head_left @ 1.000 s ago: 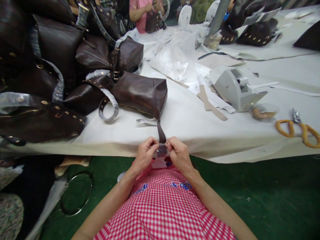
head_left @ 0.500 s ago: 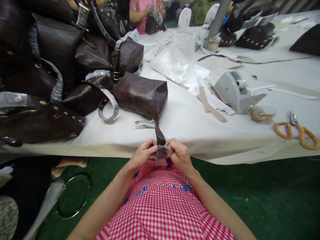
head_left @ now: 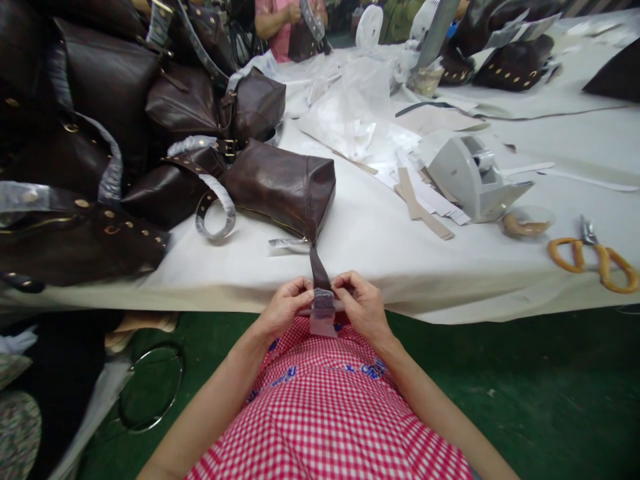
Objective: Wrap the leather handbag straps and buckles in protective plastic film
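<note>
A dark brown leather bag (head_left: 285,183) lies on its side near the table's front edge, its strap (head_left: 320,267) reaching towards me over that edge. Clear plastic film (head_left: 323,313) covers the strap's near end and hangs down in front of my apron. From the left, my left hand (head_left: 287,307) pinches the film at the strap's edge between thumb and forefinger. Opposite it, my right hand (head_left: 361,303) is closed with thumb and forefinger at the strap's right edge. A zip pull (head_left: 290,245) in clear wrap sticks out by the bag's corner.
More brown bags (head_left: 105,87) with studded, plastic-wrapped straps are piled at left. To the right are a grey tape dispenser (head_left: 470,180), card strips (head_left: 420,200), orange-handled scissors (head_left: 595,253) and a tape roll (head_left: 525,225). Crumpled plastic (head_left: 350,100) lies further back. A person (head_left: 280,27) handles a bag across the table.
My right hand's fingers have shifted slightly off the film to the strap's edge. The film now lies flatter over the strap's end. My left hand has stayed in place.
</note>
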Demonstrator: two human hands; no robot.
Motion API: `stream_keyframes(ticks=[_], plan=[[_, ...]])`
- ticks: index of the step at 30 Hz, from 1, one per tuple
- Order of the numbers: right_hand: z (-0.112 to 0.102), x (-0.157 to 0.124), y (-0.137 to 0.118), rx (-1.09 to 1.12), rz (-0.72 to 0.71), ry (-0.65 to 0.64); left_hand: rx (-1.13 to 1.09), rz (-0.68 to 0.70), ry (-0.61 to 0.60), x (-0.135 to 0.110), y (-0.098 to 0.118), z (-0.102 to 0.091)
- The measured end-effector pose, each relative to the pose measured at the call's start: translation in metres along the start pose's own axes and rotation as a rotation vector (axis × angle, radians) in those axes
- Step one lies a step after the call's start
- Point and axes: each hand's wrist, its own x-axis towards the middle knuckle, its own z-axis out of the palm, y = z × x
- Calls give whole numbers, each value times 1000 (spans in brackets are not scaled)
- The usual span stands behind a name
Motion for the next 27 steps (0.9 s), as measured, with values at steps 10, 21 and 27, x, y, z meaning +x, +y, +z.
stream_keyframes(ticks=[10,21,27], plan=[[-6,-6,-14,-83,-80,-98,13,39,-51,3,-5,-2],[-2,-4,-14,-101,18,-96,207,146,-46,5,-3,-4],[-3,-7,-12,-88,150,-87,299,123,-53,6,-1,-1]])
